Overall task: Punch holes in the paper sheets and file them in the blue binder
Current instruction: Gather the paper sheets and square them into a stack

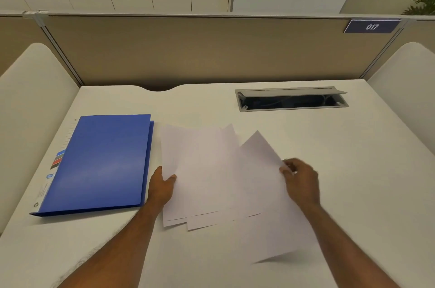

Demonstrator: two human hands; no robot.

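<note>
Your hands, left (162, 185) and right (300, 178), each pinch loose, unpunched sheets (219, 174); the binder (101, 163) lies closed, nothing filed.

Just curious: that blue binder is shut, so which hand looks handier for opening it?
Probably the left hand: it sits right beside the blue binder, while the right hand grips the paper sheets at their far side.

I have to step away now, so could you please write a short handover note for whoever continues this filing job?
Left hand: grip on the left edge of the paper sheets.
Right hand: pinching the right edge of the top sheet, which is lifted off the desk.
Blue binder: closed, flat, left of the sheets.
Done: nothing visibly punched or filed.
Left: square the fanned sheets, punch, file. No hole punch in view.
</note>
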